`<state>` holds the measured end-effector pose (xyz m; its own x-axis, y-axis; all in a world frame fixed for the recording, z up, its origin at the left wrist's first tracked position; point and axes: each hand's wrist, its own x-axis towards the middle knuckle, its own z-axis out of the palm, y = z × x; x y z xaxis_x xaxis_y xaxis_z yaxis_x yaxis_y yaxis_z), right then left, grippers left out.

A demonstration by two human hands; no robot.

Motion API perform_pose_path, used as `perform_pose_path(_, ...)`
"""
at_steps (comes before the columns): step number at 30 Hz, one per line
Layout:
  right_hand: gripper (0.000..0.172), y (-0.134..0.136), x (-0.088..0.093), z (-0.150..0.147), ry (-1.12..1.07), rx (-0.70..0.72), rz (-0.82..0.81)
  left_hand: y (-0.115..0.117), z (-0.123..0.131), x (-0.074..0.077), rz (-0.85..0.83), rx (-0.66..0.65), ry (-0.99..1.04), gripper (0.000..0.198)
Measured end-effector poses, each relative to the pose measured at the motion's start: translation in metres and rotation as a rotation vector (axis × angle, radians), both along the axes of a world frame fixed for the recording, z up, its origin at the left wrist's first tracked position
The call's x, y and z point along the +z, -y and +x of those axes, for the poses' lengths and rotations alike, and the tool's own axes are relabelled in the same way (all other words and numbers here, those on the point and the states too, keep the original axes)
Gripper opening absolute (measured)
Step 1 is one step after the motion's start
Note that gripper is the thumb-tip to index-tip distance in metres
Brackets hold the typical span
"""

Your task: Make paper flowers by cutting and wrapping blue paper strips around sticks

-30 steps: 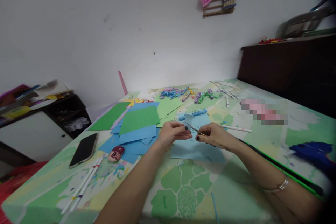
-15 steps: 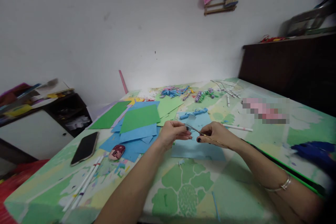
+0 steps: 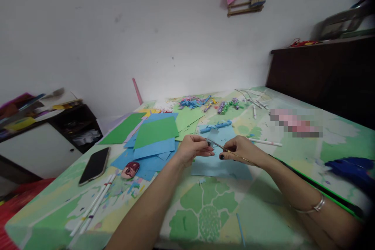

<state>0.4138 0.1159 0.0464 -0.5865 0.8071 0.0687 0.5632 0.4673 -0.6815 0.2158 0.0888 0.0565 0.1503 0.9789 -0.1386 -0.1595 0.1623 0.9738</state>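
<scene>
My left hand (image 3: 193, 148) is closed in a pinch on a small piece of light blue paper (image 3: 214, 133), which sticks up past the fingertips. In my right hand (image 3: 241, 150) are slim scissors (image 3: 220, 146) with silvery blades and gold-coloured handles; the blades point left and meet the paper at my left fingertips. Whether the blades are apart is too small to make out. Under both hands lies a light blue sheet (image 3: 221, 168). Just beyond them rests a rolled blue paper tube (image 3: 216, 126) with curled strips.
Green sheets (image 3: 156, 131) and blue sheets (image 3: 155, 150) are stacked to the left. Nearby are a phone (image 3: 94, 166), a dark red case (image 3: 130, 170), white sticks (image 3: 96, 205) and paper scraps. Curled paper pieces (image 3: 191, 102) lie at the back. A dark blue object (image 3: 350, 168) sits at right.
Almost nothing differs. Both hands keep their places, with the scissors still at the small paper piece.
</scene>
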Motion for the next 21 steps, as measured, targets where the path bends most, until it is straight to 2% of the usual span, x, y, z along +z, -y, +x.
perform_pose_path(21, 0.044, 0.0009, 0.0010, 0.0003, 0.006, 0.005, 0.003, -0.0006, 0.0007, -0.0016, 0.003, 0.029, -0.017, 0.016)
